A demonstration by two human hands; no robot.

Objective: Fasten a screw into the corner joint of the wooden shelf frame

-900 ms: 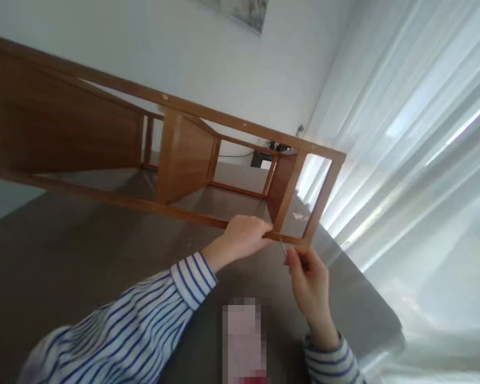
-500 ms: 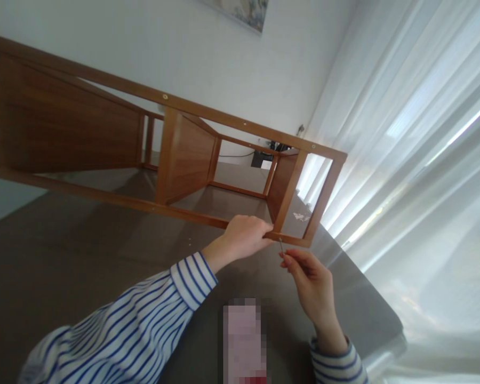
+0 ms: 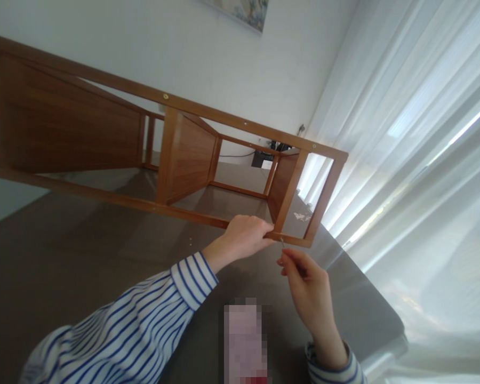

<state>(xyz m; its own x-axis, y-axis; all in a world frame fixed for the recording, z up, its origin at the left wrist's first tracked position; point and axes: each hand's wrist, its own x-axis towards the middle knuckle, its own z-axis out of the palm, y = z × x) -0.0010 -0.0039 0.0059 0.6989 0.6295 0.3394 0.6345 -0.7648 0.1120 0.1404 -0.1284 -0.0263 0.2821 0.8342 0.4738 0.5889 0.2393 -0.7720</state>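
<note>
A long brown wooden shelf frame [image 3: 208,120] lies on its side across the grey floor. My left hand [image 3: 244,234] is closed over the frame's near bottom rail, close to an upright post. My right hand [image 3: 306,282] pinches a thin metal tool [image 3: 282,243], its tip against the underside of the rail by the post. The tool is too small to name. Both arms wear blue-and-white striped sleeves.
White sheer curtains [image 3: 416,160] hang along the right side. A white wall with a picture [image 3: 244,10] is behind the frame. A dark socket box with a cable [image 3: 264,157] sits by the wall. Small white bits [image 3: 303,216] lie on the floor inside the frame.
My right hand has shifted slightly left and turned while keeping the thin tool at the rail. My left hand has kept its hold on the frame.
</note>
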